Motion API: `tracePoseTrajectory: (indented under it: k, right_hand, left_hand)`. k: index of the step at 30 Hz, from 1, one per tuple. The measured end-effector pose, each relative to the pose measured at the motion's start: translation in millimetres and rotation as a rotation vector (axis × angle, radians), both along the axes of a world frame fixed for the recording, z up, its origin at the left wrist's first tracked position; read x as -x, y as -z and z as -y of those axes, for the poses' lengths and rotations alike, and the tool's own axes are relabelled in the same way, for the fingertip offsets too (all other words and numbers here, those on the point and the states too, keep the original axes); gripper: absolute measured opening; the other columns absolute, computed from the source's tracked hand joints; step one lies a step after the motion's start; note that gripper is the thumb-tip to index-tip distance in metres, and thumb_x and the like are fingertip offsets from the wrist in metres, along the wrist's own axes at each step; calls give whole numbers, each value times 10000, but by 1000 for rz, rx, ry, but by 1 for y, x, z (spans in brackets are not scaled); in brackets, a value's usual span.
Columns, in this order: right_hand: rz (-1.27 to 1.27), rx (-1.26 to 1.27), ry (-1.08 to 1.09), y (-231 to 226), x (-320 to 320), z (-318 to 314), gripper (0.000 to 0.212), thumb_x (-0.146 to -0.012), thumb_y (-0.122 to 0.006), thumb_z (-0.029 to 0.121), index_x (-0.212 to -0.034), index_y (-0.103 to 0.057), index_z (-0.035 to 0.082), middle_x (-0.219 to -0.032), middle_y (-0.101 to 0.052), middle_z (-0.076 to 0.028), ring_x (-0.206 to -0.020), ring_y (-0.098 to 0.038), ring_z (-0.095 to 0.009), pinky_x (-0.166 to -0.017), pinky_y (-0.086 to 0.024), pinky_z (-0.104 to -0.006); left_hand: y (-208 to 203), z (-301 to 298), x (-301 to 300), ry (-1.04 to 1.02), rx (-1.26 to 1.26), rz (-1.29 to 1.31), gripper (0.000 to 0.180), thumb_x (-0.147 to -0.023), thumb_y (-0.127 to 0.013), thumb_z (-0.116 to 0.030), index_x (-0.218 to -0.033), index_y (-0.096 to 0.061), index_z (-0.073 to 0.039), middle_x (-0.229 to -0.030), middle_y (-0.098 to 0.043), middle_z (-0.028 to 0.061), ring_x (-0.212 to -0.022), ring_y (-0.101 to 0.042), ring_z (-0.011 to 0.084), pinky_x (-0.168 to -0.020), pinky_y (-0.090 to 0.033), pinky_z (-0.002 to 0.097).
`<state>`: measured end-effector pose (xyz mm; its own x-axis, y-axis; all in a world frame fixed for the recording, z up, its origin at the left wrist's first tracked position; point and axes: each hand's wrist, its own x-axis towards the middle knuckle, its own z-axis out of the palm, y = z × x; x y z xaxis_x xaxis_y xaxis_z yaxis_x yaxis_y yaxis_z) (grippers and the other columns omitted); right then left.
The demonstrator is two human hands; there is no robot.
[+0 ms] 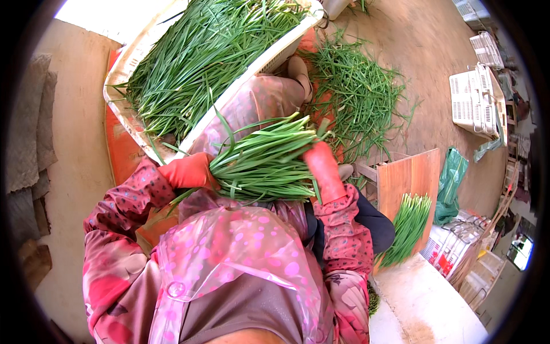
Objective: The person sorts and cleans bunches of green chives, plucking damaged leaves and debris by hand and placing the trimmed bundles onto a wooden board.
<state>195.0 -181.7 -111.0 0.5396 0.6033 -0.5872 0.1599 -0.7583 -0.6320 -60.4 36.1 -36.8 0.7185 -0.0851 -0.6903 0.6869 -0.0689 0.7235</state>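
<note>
A thick bundle of garlic chives lies across my lap, its pale cut ends toward the right. My left hand, in a red glove, is closed around the leafy left end. At the other end my right hand, also in a red glove, touches the stems; motion blurs its fingers, so their grip is unclear. One long leaf curls up out of the bundle. Beyond my lap, a cream plastic crate is heaped with loose garlic chives.
Scattered chives cover the floor ahead right. Beside my right knee, a neat chive bundle leans on a wooden board over a white surface. A green plastic bag and stacked white crates stand farther right.
</note>
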Motion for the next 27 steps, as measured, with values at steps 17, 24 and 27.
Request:
tracePoseTrajectory:
  k: [17, 24, 27]
  right_hand:
    - [-58, -151, 59, -52, 4, 1, 255, -815, -709, 206, -1002, -655, 42, -902, -664, -129, -835, -633, -233, -761, -482, -346]
    - [713, -130, -403, -23, 12, -6, 163, -810, -652, 173, -943, -673, 82, -871, -668, -147, -803, -642, -360, -716, -498, -473]
    - [553, -90, -35, 0, -4, 11, 204, -851, -617, 227, -923, -651, 40, -834, -669, -182, -779, -649, -383, -696, -512, -477]
  left_hand:
    - [-6, 4, 5, 13, -7, 25, 355, -736, -756, -121, -1054, -673, 12, -924, -722, 94, -834, -621, 119, -765, -512, 313]
    - [-13, 9, -3, 54, -71, 20, 358, -741, -759, -157, -1045, -673, 11, -904, -716, 131, -799, -609, 112, -749, -505, 313]
    - [-10, 10, 3, 40, -86, 26, 358, -746, -755, -164, -1051, -673, 7, -897, -716, 132, -793, -609, 112, -746, -506, 315]
